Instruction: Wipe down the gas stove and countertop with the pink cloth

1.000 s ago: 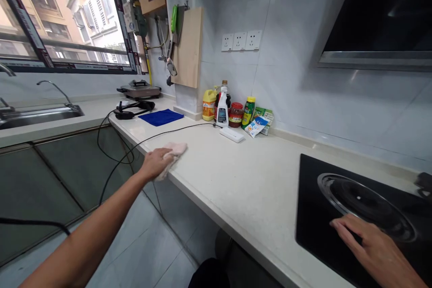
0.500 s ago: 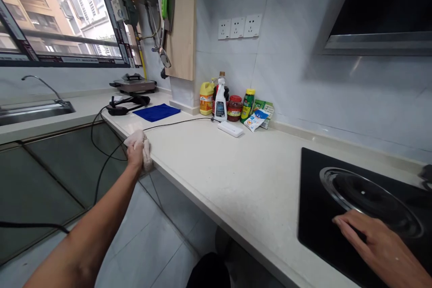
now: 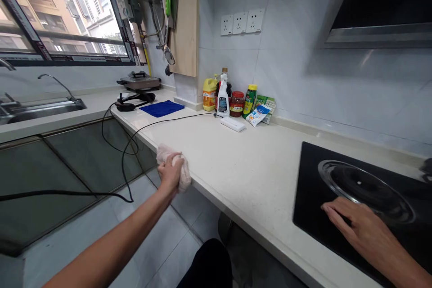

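My left hand point(image 3: 171, 171) grips a pale cloth point(image 3: 185, 175), its fingers closed over it. The cloth is folded over the front edge of the white countertop point(image 3: 236, 162), touching its top and its front face. At the right, my right hand point(image 3: 359, 222) is over the near part of the black cooktop point(image 3: 307, 189), beside its round burner ring point(image 3: 324, 175). Its thumb and fingers come together at the tips, with nothing visible in them. Whether it touches the glass, I cannot tell.
Against the wall stand a white spray bottle point(image 3: 223, 99), a yellow jug point(image 3: 209, 94), a red-lidded jar point(image 3: 237, 104) and a green bottle point(image 3: 250, 101). A white power bank point(image 3: 232, 124) trails a black cable point(image 3: 162, 121) over the counter edge. A blue cloth point(image 3: 162, 108) lies farther left.
My left hand has slid the pale cloth along the counter edge, rightward and nearer to me. The view has shifted slightly. My right hand stays over the cooktop in much the same pose.
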Motion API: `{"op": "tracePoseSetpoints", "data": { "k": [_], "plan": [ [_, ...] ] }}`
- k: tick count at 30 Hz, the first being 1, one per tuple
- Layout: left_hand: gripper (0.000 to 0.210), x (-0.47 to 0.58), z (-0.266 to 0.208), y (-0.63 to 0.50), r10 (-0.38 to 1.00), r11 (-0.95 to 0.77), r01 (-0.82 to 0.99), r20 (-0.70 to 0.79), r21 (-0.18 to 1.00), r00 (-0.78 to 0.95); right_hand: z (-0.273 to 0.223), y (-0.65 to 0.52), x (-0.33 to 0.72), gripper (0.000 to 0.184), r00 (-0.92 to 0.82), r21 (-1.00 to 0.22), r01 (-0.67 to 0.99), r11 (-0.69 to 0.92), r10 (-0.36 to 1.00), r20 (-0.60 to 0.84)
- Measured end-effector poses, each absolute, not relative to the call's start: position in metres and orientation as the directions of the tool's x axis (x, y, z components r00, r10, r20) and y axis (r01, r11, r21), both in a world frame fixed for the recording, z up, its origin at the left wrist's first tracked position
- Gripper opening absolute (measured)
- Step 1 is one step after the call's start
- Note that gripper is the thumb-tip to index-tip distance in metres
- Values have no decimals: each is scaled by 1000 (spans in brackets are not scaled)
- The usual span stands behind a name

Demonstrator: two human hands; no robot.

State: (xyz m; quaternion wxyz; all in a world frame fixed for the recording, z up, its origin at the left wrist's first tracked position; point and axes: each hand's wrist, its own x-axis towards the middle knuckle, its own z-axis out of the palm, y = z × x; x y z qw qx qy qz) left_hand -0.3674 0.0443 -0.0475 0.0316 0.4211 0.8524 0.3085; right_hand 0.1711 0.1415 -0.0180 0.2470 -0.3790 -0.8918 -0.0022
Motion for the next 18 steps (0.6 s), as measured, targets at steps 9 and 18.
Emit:
{"op": "tracePoseSetpoints", "data": {
  "k": [9,18],
  "plan": [
    [41,-209,-108,-2,773,348,669,203,657,-602,-13,145,171,40,-541,-218,705,675,710,451],
    [32,-209,-79,-7,747,92,824,508,559,-428,-4,136,168,38,-523,-249,707,662,727,444]
  ]
}}
